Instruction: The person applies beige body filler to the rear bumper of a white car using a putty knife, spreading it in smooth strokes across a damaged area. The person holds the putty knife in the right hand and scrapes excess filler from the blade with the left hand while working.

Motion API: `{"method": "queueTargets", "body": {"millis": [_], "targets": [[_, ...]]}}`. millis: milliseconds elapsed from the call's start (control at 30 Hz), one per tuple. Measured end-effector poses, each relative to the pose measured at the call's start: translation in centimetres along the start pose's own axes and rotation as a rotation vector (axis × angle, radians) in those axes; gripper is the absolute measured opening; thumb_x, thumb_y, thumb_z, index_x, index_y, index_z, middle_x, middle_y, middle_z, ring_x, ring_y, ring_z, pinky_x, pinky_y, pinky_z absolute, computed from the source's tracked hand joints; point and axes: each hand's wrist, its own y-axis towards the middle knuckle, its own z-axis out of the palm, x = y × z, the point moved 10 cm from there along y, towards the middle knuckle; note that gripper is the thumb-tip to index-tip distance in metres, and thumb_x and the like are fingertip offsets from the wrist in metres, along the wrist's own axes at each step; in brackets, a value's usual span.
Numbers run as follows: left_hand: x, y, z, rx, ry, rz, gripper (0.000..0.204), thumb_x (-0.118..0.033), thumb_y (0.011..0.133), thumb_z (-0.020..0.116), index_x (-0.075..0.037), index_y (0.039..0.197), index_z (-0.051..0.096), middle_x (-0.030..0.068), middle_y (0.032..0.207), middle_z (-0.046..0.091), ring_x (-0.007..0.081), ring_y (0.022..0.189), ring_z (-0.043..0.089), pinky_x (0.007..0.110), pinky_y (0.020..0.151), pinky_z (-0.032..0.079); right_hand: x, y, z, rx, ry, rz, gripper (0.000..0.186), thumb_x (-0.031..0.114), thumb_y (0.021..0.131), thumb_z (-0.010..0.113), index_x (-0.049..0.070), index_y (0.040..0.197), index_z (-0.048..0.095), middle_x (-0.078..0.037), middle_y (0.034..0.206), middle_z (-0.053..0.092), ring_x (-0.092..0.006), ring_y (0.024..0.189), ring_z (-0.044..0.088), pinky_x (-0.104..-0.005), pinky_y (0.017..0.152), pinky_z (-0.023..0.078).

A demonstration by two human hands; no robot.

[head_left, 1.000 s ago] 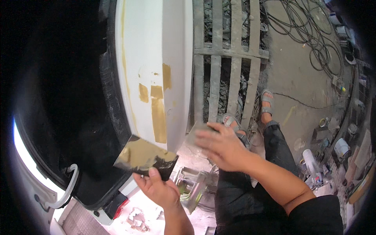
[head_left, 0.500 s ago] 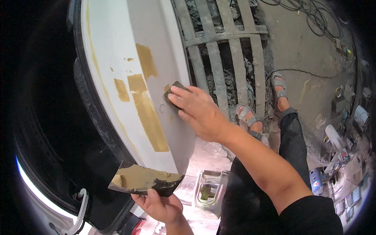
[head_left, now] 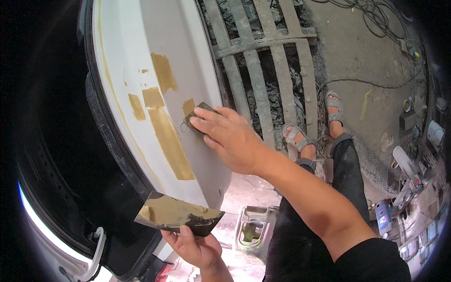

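Note:
A white car body panel [head_left: 127, 47] carries several tan filler patches, among them a long strip [head_left: 173, 148] and an upper patch [head_left: 162, 73]. My right hand [head_left: 235, 141] is closed on a dark putty spreader [head_left: 202, 113], its edge pressed to the panel beside a small tan patch [head_left: 188, 105]. A drawn circle [head_left: 184, 127] shows just below the spreader. My left hand [head_left: 196, 249] grips a dark flat putty board [head_left: 206, 224] from underneath, near the panel's lower end. Tan filler [head_left: 171, 209] covers most of the board's top, with a lump at its left.
Left of the panel is a dark opening edged by a black rubber seal [head_left: 110, 117]. A slatted floor grate [head_left: 279, 61] lies to the right. My sandalled feet [head_left: 298, 138] stand beside it. A plastic step stool [head_left: 270, 218], cables [head_left: 380, 19] and a blue container [head_left: 383, 218] are around.
My right hand has moved slightly left and down with the spreader, and the small tan patch above it shows larger. The left hand has shifted slightly right with the board. The view has shifted a little.

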Motion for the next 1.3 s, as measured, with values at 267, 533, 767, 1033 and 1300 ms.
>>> {"method": "queueTargets", "body": {"millis": [267,533,767,1033,1300], "targets": [[0.1,-0.8,0.4,0.02,-0.048,-0.01,0.054,-0.002,0.101,0.053,-0.002,0.152,0.036,0.0209,0.145,0.054,0.0309,0.134,0.056,0.05,0.117,0.043,-1.2,0.9,-2.7,-0.054,-0.005,-0.074,0.043,0.008,0.097,0.062,0.009,0.14,0.062,-0.014,0.149,0.057,-0.0378,0.135,0.051,-0.0489,0.116,0.038],[0.8,-1.5,0.0,0.025,-0.069,-0.052,0.056,-0.001,0.1,0.053,-0.002,0.153,0.035,0.0205,0.146,0.053,0.031,0.134,0.055,0.05,0.118,0.042,-0.7,-1.2,-0.2,0.124,0.016,0.011,0.041,0.01,0.099,0.058,0.007,0.14,0.061,-0.014,0.15,0.057,-0.0373,0.135,0.051,-0.0484,0.116,0.038],[0.5,-1.6,-0.4,0.004,-0.038,-0.053,0.058,-0.001,0.099,0.053,-0.002,0.154,0.034,0.0198,0.147,0.053,0.0308,0.135,0.055,0.05,0.118,0.042,-2.4,-3.2,0.0,0.083,0.268,0.189,0.042,0.014,0.103,0.054,0.005,0.144,0.058,-0.018,0.151,0.054,-0.0384,0.137,0.049,-0.0479,0.117,0.037],[0.8,-1.8,-0.7,0.016,-0.023,-0.046,0.056,-0.002,0.1,0.052,-0.002,0.154,0.034,0.0194,0.147,0.052,0.0309,0.134,0.054,0.05,0.118,0.042,1.2,-5.2,2.8,0.138,0.111,0.233,0.044,0.011,0.1,0.056,0.006,0.144,0.058,-0.017,0.153,0.052,-0.0412,0.136,0.049,-0.0491,0.116,0.038],[0.3,-1.4,-1.1,0.02,-0.027,-0.008,0.052,-0.003,0.102,0.049,-0.003,0.152,0.036,0.0189,0.147,0.052,0.0301,0.134,0.054,0.05,0.117,0.042,0.4,-4.0,1.2,0.018,0.066,0.106,0.044,0.011,0.098,0.06,0.009,0.142,0.06,-0.013,0.155,0.051,-0.042,0.137,0.047,-0.0514,0.116,0.036]]}}
